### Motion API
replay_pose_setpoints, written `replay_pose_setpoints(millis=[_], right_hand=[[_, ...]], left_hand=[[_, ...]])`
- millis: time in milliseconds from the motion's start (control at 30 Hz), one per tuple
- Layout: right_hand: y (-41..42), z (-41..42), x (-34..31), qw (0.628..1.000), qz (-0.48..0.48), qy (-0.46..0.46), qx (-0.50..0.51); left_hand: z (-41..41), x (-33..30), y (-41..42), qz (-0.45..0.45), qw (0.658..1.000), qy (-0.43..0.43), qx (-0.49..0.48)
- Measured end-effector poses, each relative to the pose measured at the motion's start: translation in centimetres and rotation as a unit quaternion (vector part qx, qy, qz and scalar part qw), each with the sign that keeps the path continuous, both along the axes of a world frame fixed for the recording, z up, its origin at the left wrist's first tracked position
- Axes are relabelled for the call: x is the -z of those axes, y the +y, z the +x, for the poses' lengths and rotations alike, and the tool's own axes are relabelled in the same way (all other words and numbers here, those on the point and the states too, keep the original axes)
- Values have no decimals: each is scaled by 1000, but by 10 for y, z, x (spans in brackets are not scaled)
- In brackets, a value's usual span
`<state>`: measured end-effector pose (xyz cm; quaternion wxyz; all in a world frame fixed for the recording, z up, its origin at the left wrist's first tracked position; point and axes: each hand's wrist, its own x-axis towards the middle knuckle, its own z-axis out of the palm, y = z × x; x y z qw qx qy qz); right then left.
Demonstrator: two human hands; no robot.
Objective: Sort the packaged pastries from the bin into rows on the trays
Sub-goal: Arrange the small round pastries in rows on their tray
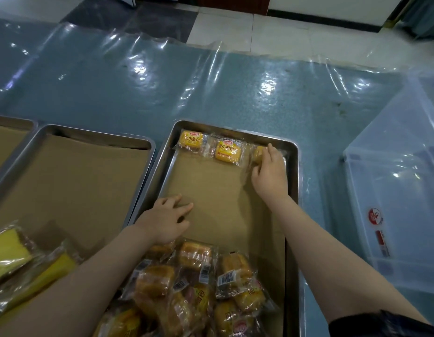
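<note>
A steel tray point(293, 190) lined with brown paper lies in front of me. Along its far edge sit two yellow packaged pastries point(190, 140) point(227, 150). A third pastry point(258, 153) lies at the far right corner, and my right hand point(270, 172) rests on it with fingers curled over the wrapper. My left hand point(166, 218) lies flat on the brown paper near the tray's left side, fingers spread and holding nothing. A loose heap of several wrapped pastries point(194, 285) fills the near end of the tray.
A second lined tray point(72, 128) stands to the left, with yellow cake slices in wrap point(19, 263) at its near corner. A third tray's corner point(14, 120) shows at far left. A clear plastic bin point(393, 181) sits to the right on the plastic-covered blue table.
</note>
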<state>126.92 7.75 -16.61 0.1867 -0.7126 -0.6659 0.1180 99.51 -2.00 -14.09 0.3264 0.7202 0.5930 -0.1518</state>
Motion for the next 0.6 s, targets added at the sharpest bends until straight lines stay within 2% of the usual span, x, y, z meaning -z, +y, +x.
replay_pose_setpoints(millis=[67, 233, 400, 600], right_hand=[[-8, 6, 8, 996, -9, -72, -52], [-18, 16, 19, 978, -88, -149, -114], [-9, 20, 3, 978, -131, -92, -133], [-39, 10, -14, 983, -106, -48, -143]], left_hand=[[0, 0, 0, 1, 1000, 1, 0], [-1, 0, -1, 1, 1000, -5, -2], [-2, 2, -5, -4, 1000, -13, -11], [-1, 5, -10, -6, 998, -45, -46]])
